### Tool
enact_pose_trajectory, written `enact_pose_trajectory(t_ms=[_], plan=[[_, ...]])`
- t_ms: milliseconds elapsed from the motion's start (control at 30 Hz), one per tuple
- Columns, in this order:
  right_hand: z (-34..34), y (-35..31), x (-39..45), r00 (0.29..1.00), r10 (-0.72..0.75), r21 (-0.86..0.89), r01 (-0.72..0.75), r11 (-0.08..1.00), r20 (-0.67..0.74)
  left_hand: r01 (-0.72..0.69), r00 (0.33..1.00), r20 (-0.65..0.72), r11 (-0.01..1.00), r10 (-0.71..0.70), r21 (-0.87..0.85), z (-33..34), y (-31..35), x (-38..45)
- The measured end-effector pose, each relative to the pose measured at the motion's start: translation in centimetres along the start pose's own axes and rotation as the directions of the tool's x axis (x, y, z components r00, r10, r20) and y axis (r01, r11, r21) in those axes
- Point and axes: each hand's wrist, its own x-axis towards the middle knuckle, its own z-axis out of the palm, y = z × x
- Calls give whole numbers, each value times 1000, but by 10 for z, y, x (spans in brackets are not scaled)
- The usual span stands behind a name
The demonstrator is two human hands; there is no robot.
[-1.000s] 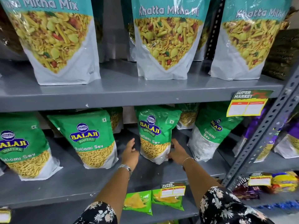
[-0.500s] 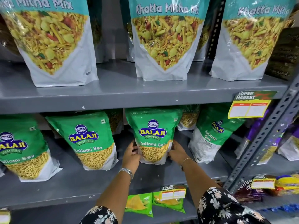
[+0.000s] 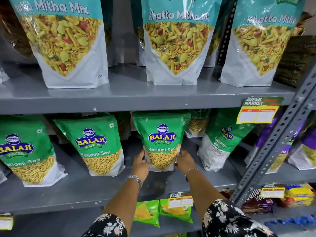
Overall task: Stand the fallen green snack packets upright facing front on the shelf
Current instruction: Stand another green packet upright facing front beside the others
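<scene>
A green Balaji Ratlami Sev packet [image 3: 161,139] stands upright and front-facing in the middle of the grey shelf [image 3: 102,190]. My left hand [image 3: 140,164] grips its lower left edge and my right hand [image 3: 184,160] grips its lower right edge. Two more green packets, one [image 3: 96,144] beside it and one [image 3: 25,151] at the far left, stand facing front but lean slightly. To the right, another green packet [image 3: 220,141] leans twisted, its front turned sideways. More green packets sit behind, partly hidden.
Large Khatta Mitha Mix bags [image 3: 176,43] fill the shelf above. A slotted grey upright post [image 3: 277,139] runs diagonally on the right, with purple packets [image 3: 306,147] beyond it. Yellow price tags [image 3: 256,113] hang from the shelf edges. Small green chip packs [image 3: 164,211] sit on the shelf below.
Both hands closed on the middle green packet's lower edges and turned it from tilted to upright and front-facing. The camera moved slightly closer.
</scene>
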Motion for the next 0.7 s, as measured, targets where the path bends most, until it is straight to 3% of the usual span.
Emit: enact_pose_trajectory(t_ms=[200,367,500,600,700], plan=[[4,4,-1,999,-44,-12,44,999,13,-48,998,-26,999,48,15,1,-3,4],[-4,3,-17,998,-59,-94,60,994,12,20,998,-55,999,-18,37,-1,-4,0],[-35,20,-42,984,27,-146,-53,988,-179,237,956,-207,964,-209,117,9,-8,-19],[-68,20,-56,931,114,-6,-123,992,-347,264,961,-152,927,-230,267,31,-7,-37],[-100,10,-53,880,113,92,-79,993,-461,214,976,-78,960,-203,181,67,-7,-43]])
